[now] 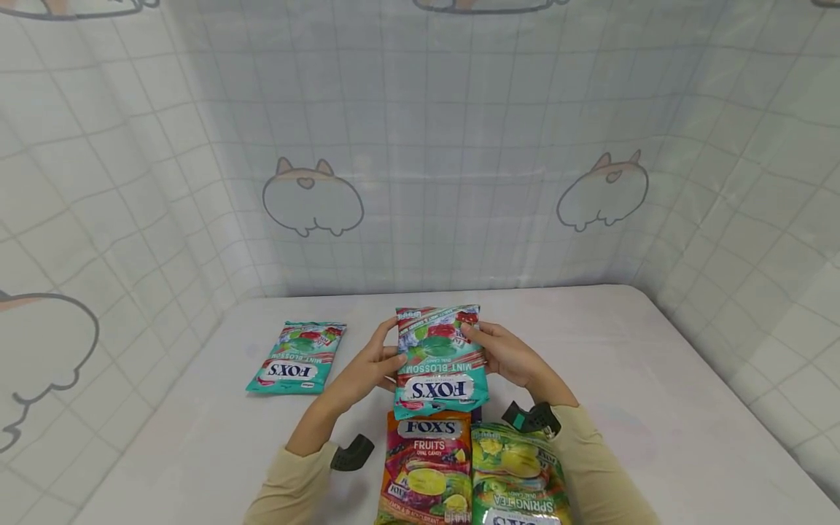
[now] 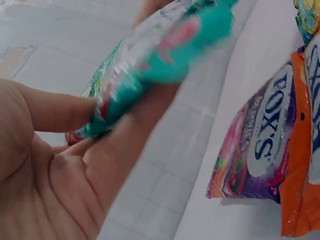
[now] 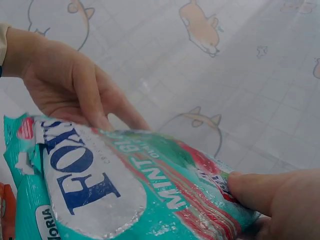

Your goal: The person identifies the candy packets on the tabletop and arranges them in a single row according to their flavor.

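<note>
Both hands hold up one teal bag of mint candy (image 1: 438, 364), its label upside down in the head view. At its left edge the left hand (image 1: 369, 366) grips it, thumb on the front and fingers behind. The right hand (image 1: 510, 353) pinches the upper right part, thumb lying over the printed fruit. From the right wrist view, the bag's foil (image 3: 100, 195) bulges and its bottom seam is crumpled. Directly below the held bag lies an orange-and-red bag of fruit candy (image 1: 426, 470), beside a green bag of spring tea candy (image 1: 518, 474).
Another teal mint candy bag (image 1: 298, 359) lies alone on the left of the white table (image 1: 197, 437). A purple candy bag (image 2: 257, 135) shows beside the orange one in the left wrist view. A gridded curtain (image 1: 453, 182) with cartoon animals surrounds the table's back and sides.
</note>
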The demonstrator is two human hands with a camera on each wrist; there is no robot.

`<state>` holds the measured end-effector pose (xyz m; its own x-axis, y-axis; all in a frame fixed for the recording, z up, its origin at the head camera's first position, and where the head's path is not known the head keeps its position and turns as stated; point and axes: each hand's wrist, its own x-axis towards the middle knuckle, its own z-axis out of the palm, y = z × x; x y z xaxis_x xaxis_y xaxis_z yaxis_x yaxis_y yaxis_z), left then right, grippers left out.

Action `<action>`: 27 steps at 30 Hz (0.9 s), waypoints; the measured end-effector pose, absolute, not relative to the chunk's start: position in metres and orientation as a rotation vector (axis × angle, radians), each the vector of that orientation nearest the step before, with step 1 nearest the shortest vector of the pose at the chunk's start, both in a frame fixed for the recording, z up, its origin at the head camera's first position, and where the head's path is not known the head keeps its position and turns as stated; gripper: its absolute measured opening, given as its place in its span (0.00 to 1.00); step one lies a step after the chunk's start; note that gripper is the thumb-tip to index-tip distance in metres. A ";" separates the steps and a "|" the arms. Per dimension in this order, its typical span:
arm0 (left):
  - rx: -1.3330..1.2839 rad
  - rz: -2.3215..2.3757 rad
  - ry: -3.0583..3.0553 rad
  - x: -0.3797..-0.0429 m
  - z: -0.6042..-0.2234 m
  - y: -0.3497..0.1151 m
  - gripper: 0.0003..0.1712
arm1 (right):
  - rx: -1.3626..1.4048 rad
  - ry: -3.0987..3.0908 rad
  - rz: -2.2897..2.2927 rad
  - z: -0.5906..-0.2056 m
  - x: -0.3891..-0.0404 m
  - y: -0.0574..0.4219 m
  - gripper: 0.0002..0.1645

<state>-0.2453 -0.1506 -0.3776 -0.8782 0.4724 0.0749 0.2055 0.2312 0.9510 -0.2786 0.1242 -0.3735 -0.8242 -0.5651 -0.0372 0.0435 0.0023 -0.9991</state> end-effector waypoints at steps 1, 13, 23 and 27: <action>0.636 1.699 2.274 -0.246 -0.379 -0.150 0.41 | -0.538 1.861 -1.868 -0.374 -0.278 0.124 0.35; 0.482 1.586 2.456 -0.254 -0.390 -0.159 0.32 | -0.611 1.795 -1.809 -0.380 -0.277 0.115 0.34; 0.424 1.564 2.438 -0.256 -0.391 -0.168 0.30 | -0.573 1.874 -1.743 -0.392 -0.279 0.110 0.29; 0.379 1.545 2.460 -0.257 -0.393 -0.171 0.30 | -0.517 2.059 -1.664 -0.400 -0.278 0.105 0.27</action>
